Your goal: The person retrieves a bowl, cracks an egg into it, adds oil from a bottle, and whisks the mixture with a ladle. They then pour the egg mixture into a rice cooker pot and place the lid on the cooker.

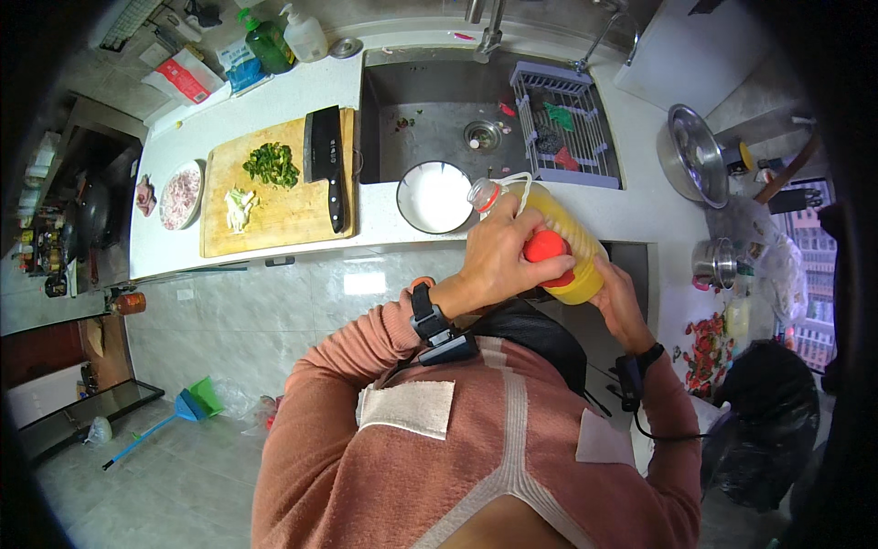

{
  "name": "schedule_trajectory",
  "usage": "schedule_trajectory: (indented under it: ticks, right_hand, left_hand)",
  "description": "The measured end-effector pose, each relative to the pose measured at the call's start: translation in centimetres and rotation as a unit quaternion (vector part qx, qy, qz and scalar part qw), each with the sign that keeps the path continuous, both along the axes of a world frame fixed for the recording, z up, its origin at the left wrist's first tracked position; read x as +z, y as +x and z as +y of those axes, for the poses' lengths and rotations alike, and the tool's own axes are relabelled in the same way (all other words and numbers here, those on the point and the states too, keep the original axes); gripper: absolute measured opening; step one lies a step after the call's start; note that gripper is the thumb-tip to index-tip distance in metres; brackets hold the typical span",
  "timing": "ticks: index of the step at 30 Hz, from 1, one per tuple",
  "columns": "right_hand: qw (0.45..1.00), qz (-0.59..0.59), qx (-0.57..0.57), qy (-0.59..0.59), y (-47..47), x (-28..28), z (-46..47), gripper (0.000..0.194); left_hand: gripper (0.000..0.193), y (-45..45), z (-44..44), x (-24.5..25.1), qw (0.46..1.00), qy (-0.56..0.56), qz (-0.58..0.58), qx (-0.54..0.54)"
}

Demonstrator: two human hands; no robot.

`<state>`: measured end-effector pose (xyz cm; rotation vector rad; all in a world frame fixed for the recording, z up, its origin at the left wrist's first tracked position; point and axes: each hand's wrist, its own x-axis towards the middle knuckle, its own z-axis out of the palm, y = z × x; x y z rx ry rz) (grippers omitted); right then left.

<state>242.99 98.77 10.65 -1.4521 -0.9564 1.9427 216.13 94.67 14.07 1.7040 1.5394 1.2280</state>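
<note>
A large clear plastic bottle of yellow oil [569, 223] is tilted in front of me, its uncapped mouth pointing left near a white bowl with a dark rim [434, 197]. My left hand [504, 250] is at the bottle's neck side and holds a red cap [547, 247] with thumb and fingers. Around the bottle's lower right side, my right hand [617, 295] supports it. To the left, a wooden cutting board [274, 219] bears chopped greens [271, 165], chopped white pieces [239, 209] and a black cleaver [324, 147].
Behind the bowl is a steel sink [439, 123] with a grey drying rack [569, 171]. A dish of minced meat [182, 195] stands left of the board. A steel basin [696, 156] leans at the right. Pump bottles [304, 34] stand at the back.
</note>
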Motion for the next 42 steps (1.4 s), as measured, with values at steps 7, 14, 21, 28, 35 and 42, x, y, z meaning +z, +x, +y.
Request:
schedule_trajectory:
  ticks: [7, 14, 21, 28, 35, 42]
  right_hand:
    - [0.997, -0.065, 0.008, 0.042, -0.9, 1.4, 0.1, 0.046]
    - [0.970, -0.228, 0.035, 0.078, -1.7, 3.6, 1.2, 0.041]
    - [0.956, -0.274, 0.040, 0.095, -2.7, 4.5, 2.0, 0.042]
    - [0.946, -0.288, 0.083, 0.127, -3.1, 5.8, 2.8, 0.037]
    - [0.897, -0.379, 0.125, 0.194, -3.2, 7.1, 3.7, 0.033]
    - [0.890, -0.380, 0.132, 0.215, -3.9, 8.3, 4.0, 0.035]
  left_hand:
    - [0.053, -1.3, -0.1, -2.2, 0.999, 0.005, -0.036, 0.010]
    - [0.052, -1.9, -0.4, -3.2, 0.996, -0.036, -0.077, 0.022]
    - [0.052, -2.3, -0.5, -3.6, 0.993, -0.051, -0.099, 0.037]
    - [0.053, -2.5, -0.4, -4.0, 0.992, -0.032, -0.110, 0.058]
    - [0.054, -2.5, -0.3, -4.0, 0.987, -0.059, -0.143, 0.052]
    - [0.053, -2.7, -0.3, -3.9, 0.988, -0.051, -0.139, 0.046]
